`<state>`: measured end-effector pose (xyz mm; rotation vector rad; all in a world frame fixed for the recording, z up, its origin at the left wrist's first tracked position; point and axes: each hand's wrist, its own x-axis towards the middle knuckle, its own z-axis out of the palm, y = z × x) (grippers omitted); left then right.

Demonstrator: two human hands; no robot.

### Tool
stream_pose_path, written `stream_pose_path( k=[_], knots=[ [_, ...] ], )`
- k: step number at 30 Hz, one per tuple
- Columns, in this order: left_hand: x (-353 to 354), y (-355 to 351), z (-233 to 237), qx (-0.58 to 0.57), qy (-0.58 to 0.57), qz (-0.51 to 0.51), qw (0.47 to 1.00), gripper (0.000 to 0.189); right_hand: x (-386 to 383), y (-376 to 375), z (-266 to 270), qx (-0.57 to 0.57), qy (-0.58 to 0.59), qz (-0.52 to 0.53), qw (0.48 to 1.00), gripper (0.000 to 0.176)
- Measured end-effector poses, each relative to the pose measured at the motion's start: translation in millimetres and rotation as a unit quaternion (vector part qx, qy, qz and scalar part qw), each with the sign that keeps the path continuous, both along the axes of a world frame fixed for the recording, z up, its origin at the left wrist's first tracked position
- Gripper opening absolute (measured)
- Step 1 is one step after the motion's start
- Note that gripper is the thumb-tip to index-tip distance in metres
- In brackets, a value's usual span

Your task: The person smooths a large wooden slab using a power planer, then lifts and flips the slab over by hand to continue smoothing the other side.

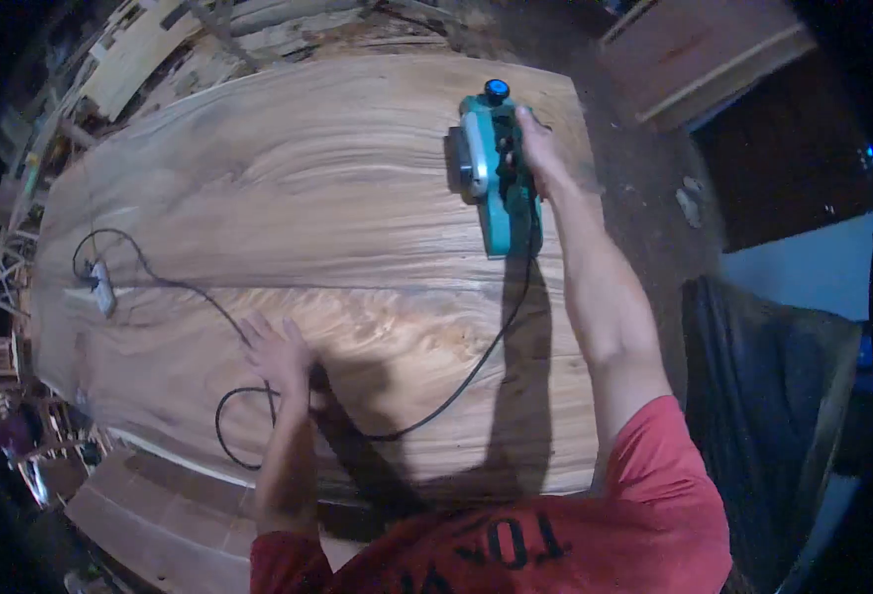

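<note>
A teal power planer with a blue-topped knob rests near the right end of a large wooden slab. My right hand is wrapped round the planer's handle. Its black cord curves down and left over the slab, past my left hand, to a white power strip at the left. Lower down, my left hand lies over the slab beside the cord, fingers spread. Whether that hand touches the cord is unclear.
Scrap wood lies beyond the slab at the upper left. Dark fabric hangs at the right, and a wooden panel stands at the upper right. Brown boards are at the lower left. Slippers lie on the floor.
</note>
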<state>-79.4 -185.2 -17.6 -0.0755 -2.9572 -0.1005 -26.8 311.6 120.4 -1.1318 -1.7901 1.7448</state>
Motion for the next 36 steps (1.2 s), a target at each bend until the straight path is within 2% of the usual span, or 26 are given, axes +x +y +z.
stream_pose_path(
  k=[3, 5, 7, 10, 11, 13, 15, 16, 17, 18, 21, 23, 24, 25, 27, 28, 29, 32, 33, 34, 35, 36],
  knots=[
    [0, 6, 12, 0.011, -0.031, 0.014, 0.999, 0.071, 5, 2, -24, 0.008, 0.014, -0.006, 1.000, 0.049],
    [4, 12, 23, 0.017, -0.057, 0.024, 0.998, 0.073, 35, -28, -30, 0.025, -0.002, -0.004, 1.000, 0.049],
    [4, 14, 24, 0.031, -0.058, 0.028, 0.997, 0.074, 90, -77, -35, 0.053, -0.025, 0.012, 0.998, 0.053],
    [4, 12, 29, 0.030, -0.075, 0.022, 0.996, 0.073, 194, -193, -9, 0.016, -0.045, 0.026, 0.998, 0.052],
    [5, 11, 30, 0.028, -0.084, 0.021, 0.996, 0.072, 229, -232, 4, 0.023, -0.114, 0.010, 0.993, 0.050],
    [3, -6, 36, 0.009, -0.078, -0.073, 0.994, 0.071, 312, -305, 0, 0.049, -0.189, 0.004, 0.981, 0.049],
    [-7, -44, 29, 0.015, -0.083, -0.151, 0.985, 0.069, 396, -363, -3, 0.082, -0.215, 0.085, 0.969, 0.050],
    [-21, -76, 23, 0.028, -0.088, -0.188, 0.978, 0.068, 426, -386, -3, 0.124, -0.132, 0.115, 0.977, 0.051],
    [-30, -101, 17, 0.039, -0.095, -0.225, 0.969, 0.067, 454, -404, -6, 0.088, -0.143, 0.117, 0.979, 0.050],
    [-34, -115, 20, 0.035, -0.099, -0.197, 0.975, 0.066, 464, -417, -1, 0.049, -0.156, 0.116, 0.980, 0.050],
    [-42, -126, 24, 0.028, -0.095, -0.124, 0.987, 0.066, 427, -405, 11, 0.085, -0.093, 0.118, 0.985, 0.045],
    [-31, -104, 13, 0.030, -0.079, -0.086, 0.993, 0.065, 401, -398, -11, 0.133, -0.141, 0.048, 0.980, 0.040],
    [-31, -99, -15, 0.216, -0.075, -0.095, 0.969, 0.066, 369, -386, -1, 0.134, -0.129, 0.045, 0.982, 0.038],
    [-33, -93, -56, 0.396, -0.068, -0.102, 0.910, 0.066, 330, -368, 10, 0.136, -0.115, 0.041, 0.983, 0.037],
    [-28, -69, -58, 0.390, -0.048, -0.095, 0.915, 0.067, 279, -335, 13, 0.050, -0.120, 0.041, 0.991, 0.037],
    [-12, -47, -19, 0.202, -0.036, -0.079, 0.976, 0.067, 255, -319, 10, 0.085, -0.095, 0.044, 0.991, 0.038],
    [-4, -31, 5, 0.006, -0.022, -0.060, 0.998, 0.068, 230, -303, 4, 0.121, -0.070, 0.047, 0.989, 0.041],
    [-1, -27, 8, 0.001, -0.005, -0.062, 0.998, 0.067, 149, -253, -7, 0.169, -0.077, 0.017, 0.983, 0.048],
    [-2, -26, 10, 0.017, -0.010, -0.069, 0.997, 0.067, 118, -230, -9, 0.228, -0.066, 0.025, 0.971, 0.050],
    [-3, -26, 13, 0.034, -0.013, -0.075, 0.997, 0.066, 85, -203, -15, 0.210, -0.109, 0.017, 0.971, 0.053],
    [-5, -26, 16, 0.049, -0.018, -0.081, 0.995, 0.066, 46, -175, -33, 0.269, -0.051, -0.011, 0.962, 0.053],
    [-6, -25, 17, 0.056, -0.009, -0.087, 0.995, 0.065, 12, -158, -8, 0.210, -0.073, 0.019, 0.975, 0.054]
  ],
)
